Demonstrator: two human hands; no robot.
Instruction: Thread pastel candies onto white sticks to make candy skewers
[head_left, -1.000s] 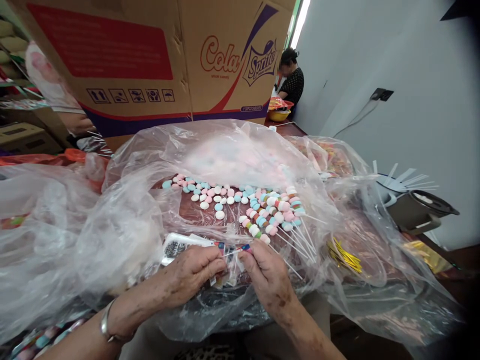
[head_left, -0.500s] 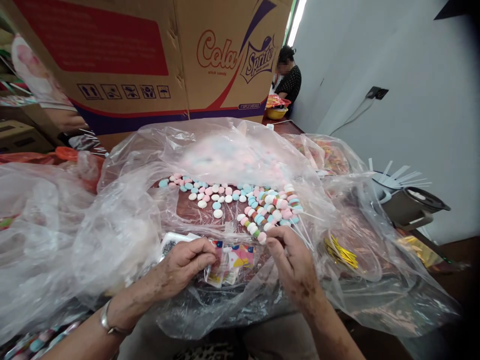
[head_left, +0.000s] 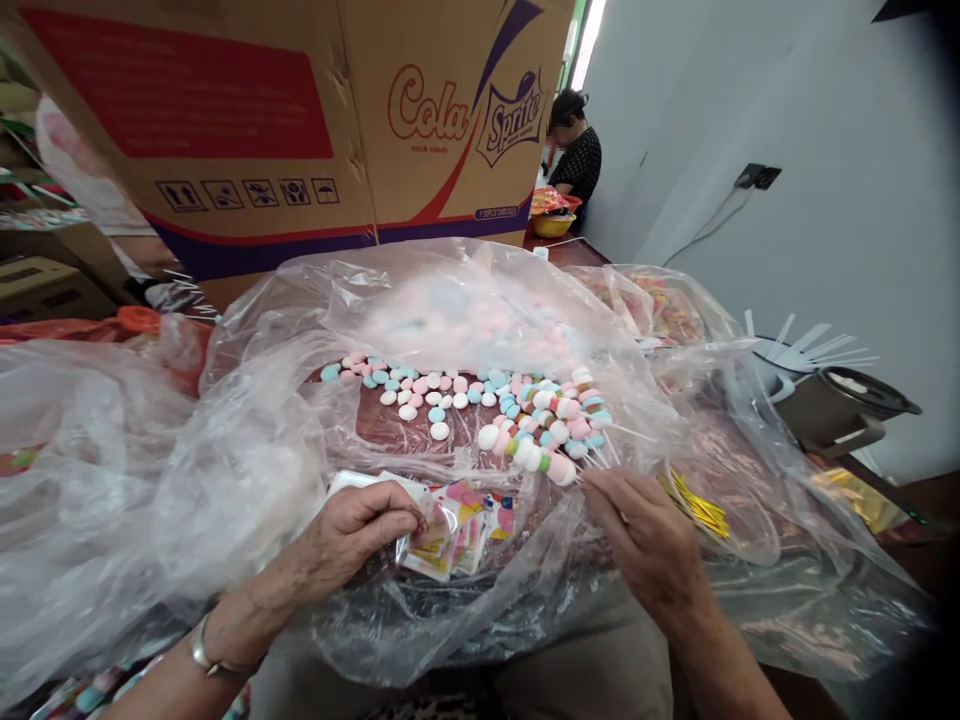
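My left hand (head_left: 358, 535), with a metal bangle on its wrist, pinches the edge of a small clear printed bag (head_left: 448, 522). More such printed bags (head_left: 499, 517) lie beside and beneath it. The fingertips of my right hand (head_left: 643, 535) are closed at the stick end of a candy skewer (head_left: 531, 457), threaded with white, pink and green pieces. That skewer points up and left across a heap of similar skewers (head_left: 559, 412). Loose pink, white and blue candies (head_left: 437, 414) lie scattered behind the bags.
Clear plastic sheeting (head_left: 247, 420) covers much of the table. Gold twist ties (head_left: 697, 505) lie at the right, near a dark jug (head_left: 847, 405) and white sticks (head_left: 814, 350). A large carton (head_left: 262, 110) stands behind. A person (head_left: 576, 150) is at the far end.
My right hand has moved right and a little down, drawing a candy skewer with it. My left hand has shifted slightly left, and a printed bag now shows raised at its fingertips.
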